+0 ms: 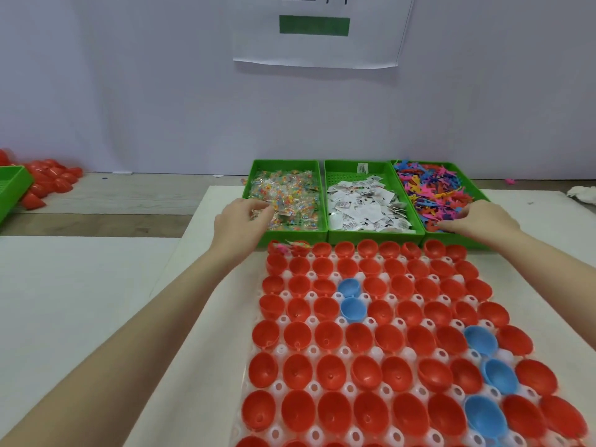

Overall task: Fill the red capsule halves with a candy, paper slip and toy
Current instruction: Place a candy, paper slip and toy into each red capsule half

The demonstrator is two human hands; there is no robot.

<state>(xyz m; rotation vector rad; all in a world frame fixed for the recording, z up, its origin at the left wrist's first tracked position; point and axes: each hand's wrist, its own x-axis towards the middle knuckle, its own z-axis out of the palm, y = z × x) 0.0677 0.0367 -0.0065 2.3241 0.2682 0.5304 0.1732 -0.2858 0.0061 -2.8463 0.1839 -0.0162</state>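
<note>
Nearest the camera lies a white holder tray (pixel 314 351) whose rows of cups keep the red capsule halves (pixel 332 336) open side up, so each can take a drop from above without rolling; a few blue capsule halves (pixel 353 309) sit among them, which the task gives no reason to fill. Nearly all the red halves look empty; only one or two at the far left corner (pixel 292 246) seem to hold something colourful, so I judge the filling has barely begun. Just beyond the holder's far edge, three green bins stand side by side, close enough for short reaches: the candy bin (pixel 258 175) on the left, the paper slip bin (pixel 335 179) in the middle, the toy bin (pixel 480 191) on the right. The left hand (pixel 240 221) reaches over the candy bin's near left corner, its fingers curled down among the wrapped candies (pixel 290 195); whether they already pinch one I cannot tell. The right hand (pixel 480 217) lies at the near edge of the toy bin, fingers fairly straight and touching the coloured toys (pixel 429 191), nothing visibly grasped. Working both bins at once probably saves a trip per capsule.
</note>
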